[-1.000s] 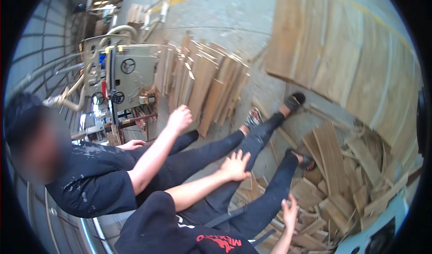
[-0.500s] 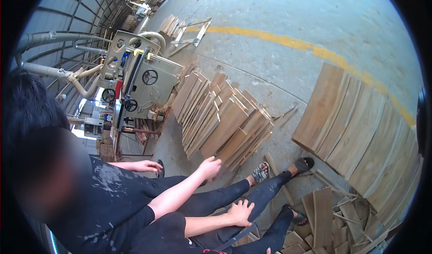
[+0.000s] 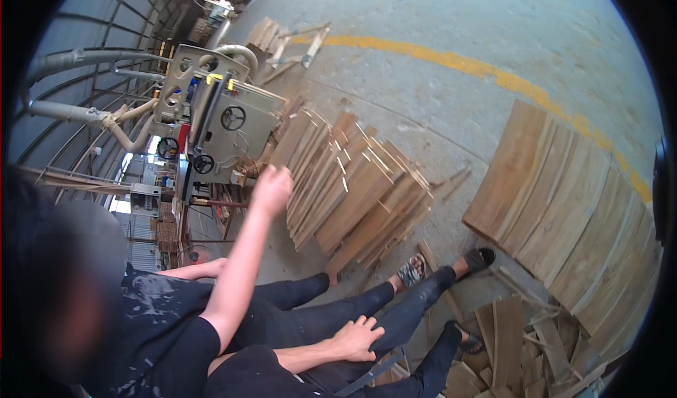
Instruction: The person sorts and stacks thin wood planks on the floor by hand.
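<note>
My left hand (image 3: 358, 339) lies on my dark-trousered left thigh (image 3: 403, 318), its fingers spread and bent a little, with nothing in it. My right hand is out of the picture. Close by on the left sits a co-worker in a dark, dust-marked shirt (image 3: 151, 303). One of that person's hands (image 3: 271, 190) is raised in front of the wood stack, its fingers curled; I cannot make out anything in it. The co-worker's other hand (image 3: 213, 267) is lower, partly hidden behind the raised arm.
A leaning stack of wooden boards (image 3: 356, 200) stands on the floor ahead. To the right are a row of wide planks (image 3: 564, 207) and loose offcuts (image 3: 506, 341) near my feet. A machine with handwheels (image 3: 233, 118) and a wooden frame (image 3: 300, 45) stand farther off.
The co-worker's near hand has risen up and left from beside the board stack, and their body has leaned left. My left hand has shifted slightly left on my thigh.
</note>
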Demonstrator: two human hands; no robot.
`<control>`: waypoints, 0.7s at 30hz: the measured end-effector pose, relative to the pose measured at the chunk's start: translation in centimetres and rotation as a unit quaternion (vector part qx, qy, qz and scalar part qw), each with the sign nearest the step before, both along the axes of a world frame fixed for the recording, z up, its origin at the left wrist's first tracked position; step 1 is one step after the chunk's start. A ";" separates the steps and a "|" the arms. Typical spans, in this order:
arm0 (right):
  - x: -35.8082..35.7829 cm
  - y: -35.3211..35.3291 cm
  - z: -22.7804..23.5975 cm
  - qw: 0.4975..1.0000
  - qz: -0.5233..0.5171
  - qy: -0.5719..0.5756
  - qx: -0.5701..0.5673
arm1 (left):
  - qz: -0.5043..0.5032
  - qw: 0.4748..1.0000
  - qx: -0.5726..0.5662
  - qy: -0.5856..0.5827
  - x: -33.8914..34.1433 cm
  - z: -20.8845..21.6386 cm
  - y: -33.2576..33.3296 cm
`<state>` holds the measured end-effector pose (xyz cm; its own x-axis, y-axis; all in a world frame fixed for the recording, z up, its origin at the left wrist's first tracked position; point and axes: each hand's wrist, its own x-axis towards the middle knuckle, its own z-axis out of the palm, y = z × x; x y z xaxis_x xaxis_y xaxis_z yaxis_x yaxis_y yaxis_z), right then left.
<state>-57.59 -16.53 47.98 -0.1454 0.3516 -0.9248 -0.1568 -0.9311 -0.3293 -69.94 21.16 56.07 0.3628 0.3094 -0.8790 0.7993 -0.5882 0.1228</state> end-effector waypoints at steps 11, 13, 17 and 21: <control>-6.8 -8.0 -13.9 0.884 -0.431 0.132 -0.126 | -0.081 0.981 -0.167 0.058 6.3 -17.2 1.3; -8.1 -11.3 -21.9 0.871 -0.484 0.052 -0.064 | 0.293 0.914 -0.255 -0.117 7.8 -28.0 0.7; -5.8 -21.4 -37.7 0.842 -0.507 -0.062 -0.176 | -0.001 0.968 -0.197 -0.157 11.4 -55.0 -6.1; 1.6 -19.3 -49.5 0.797 -0.523 -0.047 -0.299 | -0.243 0.967 -0.047 -0.063 22.2 -66.3 -13.0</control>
<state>-56.00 -35.86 -1.52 0.0177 -0.2720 -0.9621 -0.9508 -0.3024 0.0680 -47.72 8.16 -10.24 0.5518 -0.0037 -0.8340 0.4056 -0.8725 0.2723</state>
